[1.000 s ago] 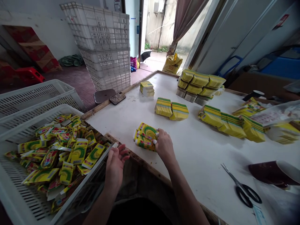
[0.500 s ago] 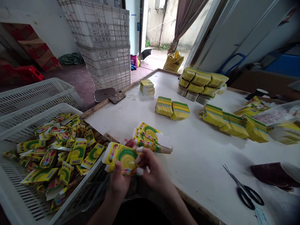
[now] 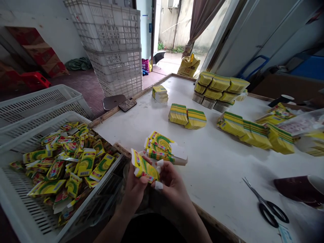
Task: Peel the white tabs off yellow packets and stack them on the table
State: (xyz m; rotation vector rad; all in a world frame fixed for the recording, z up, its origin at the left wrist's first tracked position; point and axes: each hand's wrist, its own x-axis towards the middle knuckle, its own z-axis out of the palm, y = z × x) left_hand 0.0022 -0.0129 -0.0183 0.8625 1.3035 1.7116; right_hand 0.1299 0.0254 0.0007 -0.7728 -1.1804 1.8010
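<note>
Both my hands hold one flat yellow-green printed carton (image 3: 144, 167) just in front of the table's near edge. My left hand (image 3: 134, 190) grips it from below with the thumb on its face. My right hand (image 3: 171, 184) pinches its right end. Just beyond it, a small stack of the same flat cartons (image 3: 162, 148) lies on the white table (image 3: 217, 168). A white crate (image 3: 15, 206) at my left is full of several loose cartons (image 3: 68, 162).
Bundles of stacked cartons (image 3: 187, 116) lie across the table, with a taller pile (image 3: 219, 89) at the back. Scissors (image 3: 265, 204) and a dark cup (image 3: 298, 189) sit at the right. A phone (image 3: 127, 104) rests on the table's left edge. Stacked white crates (image 3: 113, 44) stand behind.
My right hand left the small stack on the table and joined my left hand, which picked up one carton; the carton has since turned more edge-on between both hands.
</note>
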